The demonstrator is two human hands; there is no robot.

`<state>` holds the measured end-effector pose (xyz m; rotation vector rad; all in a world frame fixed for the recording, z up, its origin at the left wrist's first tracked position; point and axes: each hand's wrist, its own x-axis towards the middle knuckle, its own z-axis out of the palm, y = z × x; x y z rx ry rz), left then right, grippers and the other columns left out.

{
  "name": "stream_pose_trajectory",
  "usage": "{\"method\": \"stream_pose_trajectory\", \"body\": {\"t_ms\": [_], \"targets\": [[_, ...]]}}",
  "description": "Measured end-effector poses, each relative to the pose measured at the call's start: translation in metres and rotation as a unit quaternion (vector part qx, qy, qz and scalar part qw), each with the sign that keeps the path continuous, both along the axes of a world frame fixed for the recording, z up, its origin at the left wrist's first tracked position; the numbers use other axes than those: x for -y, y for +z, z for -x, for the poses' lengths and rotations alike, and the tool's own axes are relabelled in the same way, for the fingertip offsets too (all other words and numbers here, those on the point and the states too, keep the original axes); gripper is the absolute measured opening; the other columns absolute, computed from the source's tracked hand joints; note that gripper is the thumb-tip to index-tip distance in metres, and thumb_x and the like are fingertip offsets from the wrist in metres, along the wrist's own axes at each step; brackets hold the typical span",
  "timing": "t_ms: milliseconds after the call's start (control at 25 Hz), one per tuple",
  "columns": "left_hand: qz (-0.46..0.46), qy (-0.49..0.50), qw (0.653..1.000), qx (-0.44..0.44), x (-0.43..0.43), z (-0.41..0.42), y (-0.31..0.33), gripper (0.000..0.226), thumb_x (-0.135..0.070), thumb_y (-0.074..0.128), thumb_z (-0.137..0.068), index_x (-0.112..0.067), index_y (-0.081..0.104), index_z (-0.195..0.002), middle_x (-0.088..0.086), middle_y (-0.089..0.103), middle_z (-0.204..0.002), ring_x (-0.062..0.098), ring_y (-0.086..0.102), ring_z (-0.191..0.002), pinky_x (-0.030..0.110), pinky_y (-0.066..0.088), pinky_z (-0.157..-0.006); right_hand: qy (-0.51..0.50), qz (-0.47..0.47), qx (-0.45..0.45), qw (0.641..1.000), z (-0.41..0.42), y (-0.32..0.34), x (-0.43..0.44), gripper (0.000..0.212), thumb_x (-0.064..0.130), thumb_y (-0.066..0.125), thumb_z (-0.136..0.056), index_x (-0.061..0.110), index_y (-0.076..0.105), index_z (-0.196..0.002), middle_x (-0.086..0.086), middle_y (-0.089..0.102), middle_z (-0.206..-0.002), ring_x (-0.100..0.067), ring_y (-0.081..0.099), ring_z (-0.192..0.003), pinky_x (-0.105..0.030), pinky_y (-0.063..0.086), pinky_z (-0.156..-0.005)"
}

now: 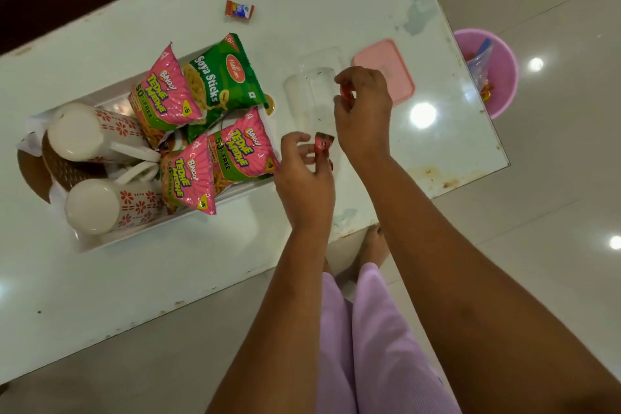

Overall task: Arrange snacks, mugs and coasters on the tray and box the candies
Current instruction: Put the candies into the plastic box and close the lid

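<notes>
**Both hands hold candies at the clear box**

The left hand (304,178) pinches a pink-red wrapped candy (323,144) between thumb and fingertips, at the near end of the clear box (302,94). The right hand (364,107), its fingers curled, pinches a small red candy (346,93) over the box's right side. The box stands uncovered on the white table (134,279). Its pink lid (386,72) lies just beside it on the right.

Left of the box sits the white tray (111,240). It holds three pink Bingo packets (242,148) and a green Soya Sticks packet (223,77) at its right end. Two flower-patterned mugs (90,134) are at its left end, with brown woven coasters (62,168) showing beneath them.

Two more wrapped sweets (239,9) lie far back on the table, well apart from each other. A pink bucket (500,77) stands on the floor to the right.
</notes>
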<state>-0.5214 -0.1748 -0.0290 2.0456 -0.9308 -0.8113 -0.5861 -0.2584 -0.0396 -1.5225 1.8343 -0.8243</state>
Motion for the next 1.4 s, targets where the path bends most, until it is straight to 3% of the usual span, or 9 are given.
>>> {"method": "stream_pose_trajectory", "body": {"t_ms": [160,480,600,680,760,880,1080,1280,1400], "targets": [[0.044,0.055,0.997,-0.010,0.033,-0.012,0.009,0.026,-0.009,0.071,-0.079,-0.013,0.048,-0.089,0.002,0.065,-0.086,0.010,0.064,-0.068,0.006,0.046,-0.055,0.091,-0.028,-0.066,0.993,-0.005,-0.014,0.012,0.027,-0.009,0.052,-0.082,0.003,0.061,-0.104,-0.011,0.054,-0.117,-0.023,0.056,-0.098,-0.029,0.049,-0.083],[-0.023,0.035,0.999,0.014,0.088,-0.019,0.002,0.019,-0.019,0.073,-0.077,-0.016,0.054,-0.082,0.002,0.072,-0.074,0.017,0.069,-0.071,0.025,0.050,-0.066,0.075,-0.027,-0.069,0.994,-0.011,-0.031,0.013,0.031,-0.002,0.044,-0.089,0.000,0.058,-0.117,-0.011,0.051,-0.128,-0.022,0.047,-0.114,-0.014,0.034,-0.087],[-0.058,0.009,0.997,0.041,0.102,-0.019,0.000,0.014,-0.023,0.070,-0.080,-0.014,0.061,-0.084,0.002,0.072,-0.080,0.014,0.066,-0.071,0.018,0.043,-0.057,0.094,0.006,-0.073,0.993,-0.006,-0.030,0.012,0.031,-0.007,0.047,-0.084,-0.001,0.061,-0.111,-0.018,0.053,-0.124,-0.030,0.049,-0.114,-0.028,0.040,-0.090],[-0.093,-0.019,0.993,0.074,0.107,-0.018,-0.003,0.017,-0.027,0.066,-0.083,-0.012,0.065,-0.090,0.005,0.073,-0.092,0.013,0.063,-0.074,0.013,0.035,-0.052,0.085,0.020,-0.085,0.992,-0.001,-0.028,0.013,0.033,-0.008,0.050,-0.082,0.001,0.063,-0.111,-0.017,0.055,-0.123,-0.029,0.051,-0.113,-0.023,0.037,-0.088],[-0.110,-0.030,0.989,0.097,0.109,-0.018,-0.005,0.021,-0.030,0.061,-0.088,-0.011,0.067,-0.095,0.006,0.072,-0.098,0.018,0.066,-0.084,0.021,0.043,-0.059,0.073,0.017,-0.100,0.992,0.000,-0.028,0.016,0.039,-0.009,0.049,-0.081,0.002,0.061,-0.117,-0.015,0.055,-0.126,-0.027,0.049,-0.118,-0.019,0.034,-0.090],[-0.091,-0.026,0.991,0.094,0.128,-0.019,-0.002,0.021,-0.029,0.057,-0.090,-0.011,0.066,-0.097,0.008,0.073,-0.098,0.023,0.067,-0.089,0.031,0.050,-0.070,0.046,0.034,-0.075,0.996,0.001,-0.021,0.046,0.045,-0.014,0.045,-0.076,0.001,0.062,-0.114,-0.016,0.056,-0.122,-0.028,0.050,-0.116,-0.021,0.036,-0.092],[-0.029,-0.019,0.994,0.108,0.178,-0.039,0.006,0.014,-0.022,0.058,-0.089,-0.012,0.066,-0.089,0.005,0.073,-0.090,0.018,0.064,-0.081,0.028,0.043,-0.064,0.033,-0.018,-0.106,0.994,0.020,-0.025,0.129,0.051,-0.010,0.037,-0.081,0.007,0.052,-0.127,-0.015,0.047,-0.132,-0.033,0.042,-0.121,-0.035,0.041,-0.098],[-0.104,-0.096,0.951,0.276,0.218,-0.062,-0.011,0.023,-0.021,0.055,-0.090,-0.021,0.061,-0.112,0.007,0.064,-0.117,0.027,0.050,-0.115,0.038,0.035,-0.096,0.110,-0.137,-0.232,0.957,0.023,-0.038,0.184,0.057,0.001,0.046,-0.090,0.017,0.030,-0.142,-0.014,0.024,-0.149,-0.035,0.032,-0.129,-0.042,0.040,-0.100],[-0.246,-0.178,0.885,0.353,0.227,-0.079,-0.025,0.043,-0.026,0.056,-0.088,-0.024,0.046,-0.130,0.012,0.051,-0.134,0.031,0.039,-0.130,0.055,0.009,-0.114,0.116,-0.127,-0.252,0.952,0.015,-0.048,0.186,0.047,-0.001,0.047,-0.089,0.009,0.040,-0.135,-0.014,0.020,-0.151,-0.036,0.030,-0.130,-0.043,0.043,-0.097]]}}
